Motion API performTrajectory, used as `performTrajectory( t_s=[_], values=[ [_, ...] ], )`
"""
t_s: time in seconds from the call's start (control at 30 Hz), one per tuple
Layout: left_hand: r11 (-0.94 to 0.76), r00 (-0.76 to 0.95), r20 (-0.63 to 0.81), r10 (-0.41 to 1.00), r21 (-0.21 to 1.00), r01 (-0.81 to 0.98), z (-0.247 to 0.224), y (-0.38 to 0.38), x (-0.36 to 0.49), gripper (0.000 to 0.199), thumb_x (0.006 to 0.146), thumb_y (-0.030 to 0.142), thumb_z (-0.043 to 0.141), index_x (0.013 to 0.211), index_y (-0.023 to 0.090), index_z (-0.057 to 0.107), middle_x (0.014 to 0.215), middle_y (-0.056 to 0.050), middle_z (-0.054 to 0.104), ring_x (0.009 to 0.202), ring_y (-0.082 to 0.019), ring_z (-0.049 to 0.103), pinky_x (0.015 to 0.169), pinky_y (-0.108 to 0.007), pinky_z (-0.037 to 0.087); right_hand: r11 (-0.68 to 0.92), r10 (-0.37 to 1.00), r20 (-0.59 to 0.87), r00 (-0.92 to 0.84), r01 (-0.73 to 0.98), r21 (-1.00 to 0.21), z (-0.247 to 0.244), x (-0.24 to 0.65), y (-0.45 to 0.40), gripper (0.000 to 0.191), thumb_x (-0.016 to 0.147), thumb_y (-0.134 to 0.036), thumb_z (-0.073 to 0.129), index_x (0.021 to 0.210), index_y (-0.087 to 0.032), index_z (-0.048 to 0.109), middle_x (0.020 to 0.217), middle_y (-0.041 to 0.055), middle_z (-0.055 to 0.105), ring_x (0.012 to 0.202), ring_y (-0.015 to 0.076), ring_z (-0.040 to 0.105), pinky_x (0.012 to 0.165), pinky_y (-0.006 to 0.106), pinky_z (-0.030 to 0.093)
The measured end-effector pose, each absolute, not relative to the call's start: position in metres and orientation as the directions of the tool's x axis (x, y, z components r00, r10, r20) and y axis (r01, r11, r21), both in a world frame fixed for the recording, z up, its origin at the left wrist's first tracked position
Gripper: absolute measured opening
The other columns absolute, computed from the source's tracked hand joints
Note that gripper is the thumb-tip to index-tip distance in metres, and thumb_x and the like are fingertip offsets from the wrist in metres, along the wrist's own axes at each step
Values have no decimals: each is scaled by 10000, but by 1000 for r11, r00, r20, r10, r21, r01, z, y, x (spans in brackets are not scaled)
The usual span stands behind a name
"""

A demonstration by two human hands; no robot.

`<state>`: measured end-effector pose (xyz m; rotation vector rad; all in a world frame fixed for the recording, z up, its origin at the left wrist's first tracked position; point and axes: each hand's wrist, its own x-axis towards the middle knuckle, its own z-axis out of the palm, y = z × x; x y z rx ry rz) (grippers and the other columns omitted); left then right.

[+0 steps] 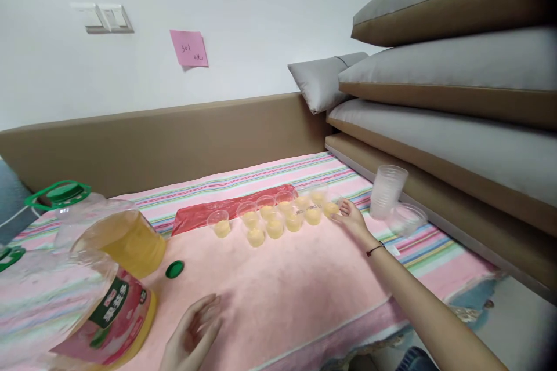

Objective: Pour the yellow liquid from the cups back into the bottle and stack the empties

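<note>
My right hand (353,219) has its fingers on the rim of a clear plastic cup (331,208) holding some yellow drink, at the right end of two rows. Several similar cups (274,227) of yellow drink stand to its left, and one cup (221,226) sits apart at the left end. Low in the view, my left hand (194,333) hovers over the pink cloth (270,284), thumb apart from loosely bent fingers, holding nothing. Nearest to it are a large labelled juice bottle (117,313) and a green bottle cap (174,269).
A second big bottle (141,243) with yellow liquid stands at the left. Stacked plastic cups (386,191) and a round clear container (407,221) are at the right, beside piled cushions (444,64). Red plastic (200,215) lies behind the cups, before a brown backboard (174,145).
</note>
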<state>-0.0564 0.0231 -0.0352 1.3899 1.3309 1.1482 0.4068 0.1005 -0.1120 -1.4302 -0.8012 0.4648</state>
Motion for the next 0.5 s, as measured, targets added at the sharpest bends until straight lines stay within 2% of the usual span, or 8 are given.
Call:
performTrajectory(
  t_s=[0.07, 0.13, 0.27, 0.37, 0.5],
  values=[
    [-98, 51, 89, 995, 973, 208, -43, 50, -32, 553, 671, 574, 739, 1069, 205, 628, 1209, -124, 667, 1170, -334, 612, 971, -465, 531, 146, 707, 207, 677, 146, -978, -115, 404, 107, 726, 452, -372, 812, 1125, -224, 583, 1226, 117, 657, 1167, 312, 614, 1036, 485, 466],
    [-135, 74, 122, 990, 967, 216, -51, 79, -5, 633, 603, 509, 791, 1115, 198, 588, 1263, -152, 628, 1204, -349, 586, 1017, -513, 483, 169, 698, 200, 687, 114, -979, -116, 402, 110, 681, 434, -372, 830, 1057, -218, 602, 1160, 107, 679, 1126, 313, 632, 1026, 495, 471],
    [-200, -27, 212, 977, 951, 235, -63, 126, 43, 795, 563, 417, 817, 1236, 182, 465, 1341, -186, 547, 1264, -337, 536, 1082, -519, 410, 202, 660, 185, 728, 64, -977, -113, 397, 105, 607, 441, -381, 846, 974, -216, 607, 1029, 63, 689, 1023, 287, 662, 1014, 519, 469],
    [-216, -33, 231, 972, 945, 244, -69, 141, 62, 745, 603, 364, 808, 1230, 210, 437, 1325, -152, 555, 1236, -305, 556, 1066, -504, 419, 225, 622, 171, 764, 35, -974, -105, 392, 90, 614, 449, -402, 842, 981, -223, 592, 1011, 43, 666, 997, 267, 659, 986, 511, 490],
    [-213, -44, 229, 972, 948, 239, -71, 147, 69, 606, 658, 343, 782, 1159, 243, 456, 1180, -80, 627, 1101, -251, 628, 980, -458, 477, 232, 600, 156, 785, 16, -973, -91, 377, 62, 629, 465, -393, 850, 1010, -228, 581, 1071, 51, 643, 1038, 256, 636, 977, 471, 501]
  ],
)
